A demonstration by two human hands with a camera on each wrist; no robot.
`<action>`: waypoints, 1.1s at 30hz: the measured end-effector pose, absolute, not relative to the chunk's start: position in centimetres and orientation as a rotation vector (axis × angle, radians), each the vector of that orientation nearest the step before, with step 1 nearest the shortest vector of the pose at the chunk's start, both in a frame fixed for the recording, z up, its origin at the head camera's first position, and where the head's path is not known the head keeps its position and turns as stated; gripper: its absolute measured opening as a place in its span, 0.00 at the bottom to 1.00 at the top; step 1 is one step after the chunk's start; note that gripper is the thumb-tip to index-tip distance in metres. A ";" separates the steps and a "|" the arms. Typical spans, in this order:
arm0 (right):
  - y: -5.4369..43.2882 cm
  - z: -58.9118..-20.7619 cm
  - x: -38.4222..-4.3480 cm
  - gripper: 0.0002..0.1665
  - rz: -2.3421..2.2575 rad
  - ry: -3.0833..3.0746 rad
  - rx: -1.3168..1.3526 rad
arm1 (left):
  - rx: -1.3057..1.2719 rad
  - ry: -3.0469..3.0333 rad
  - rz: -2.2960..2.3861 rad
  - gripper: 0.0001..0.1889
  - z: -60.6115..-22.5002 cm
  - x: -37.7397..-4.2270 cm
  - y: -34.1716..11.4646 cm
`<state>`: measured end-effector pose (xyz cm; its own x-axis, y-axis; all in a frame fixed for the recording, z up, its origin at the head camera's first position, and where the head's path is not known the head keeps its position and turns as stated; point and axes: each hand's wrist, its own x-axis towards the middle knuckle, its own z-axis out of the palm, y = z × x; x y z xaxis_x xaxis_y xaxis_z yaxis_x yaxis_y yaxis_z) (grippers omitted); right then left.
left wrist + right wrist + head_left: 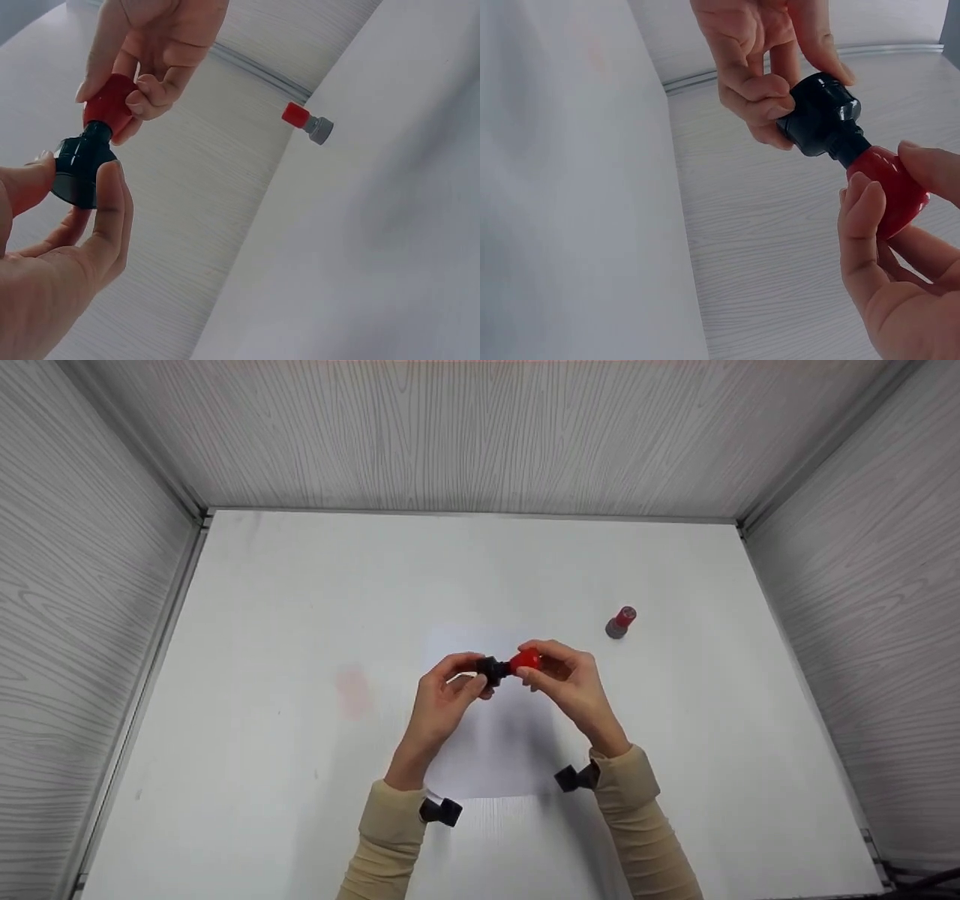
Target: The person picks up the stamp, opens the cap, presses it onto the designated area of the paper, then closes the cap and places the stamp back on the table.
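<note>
Both hands hold a stamp with a rounded red knob [527, 660], a narrow black neck and a wider black base [490, 670]. My left hand [439, 705] pinches the black base between thumb and fingers. The red knob is gripped by my right hand [576, 690], its thumb and fingertips around it. In the right wrist view, the glossy black base [817, 112] and the knob [889, 191] are joined by the neck. The stamp is held tilted, above a pale sheet of paper [487, 769]; the underside of its base is hidden.
A smaller red-and-grey stamp-like piece [621, 622] stands on the white table [262, 607], right of and beyond my right hand. A faint reddish smudge [353, 692] marks the table at left. Grey wood-grain panels [480, 442] rise at the back and both sides.
</note>
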<state>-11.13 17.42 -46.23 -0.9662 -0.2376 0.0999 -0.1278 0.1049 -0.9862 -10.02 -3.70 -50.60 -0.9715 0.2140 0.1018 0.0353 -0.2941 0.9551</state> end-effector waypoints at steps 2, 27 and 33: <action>17.7 -47.0 -11.3 0.20 -2.004 2.261 -0.345 | 0.338 1.812 2.408 0.19 -50.7 -9.9 -3.7; 17.7 -47.2 -11.1 0.16 -1.947 2.230 -0.317 | 0.391 1.986 2.350 0.17 -50.1 -8.6 -3.3; 17.0 -45.1 -10.4 0.14 -1.910 2.213 -0.327 | 0.386 2.036 2.327 0.17 -50.4 -8.3 -3.4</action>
<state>-10.44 16.99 -45.12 -0.9555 -0.2950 -0.0065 -0.0368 0.1410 -0.9893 -8.30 -3.45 -50.43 -0.9690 0.1809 0.1683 0.1428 -0.1457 0.9790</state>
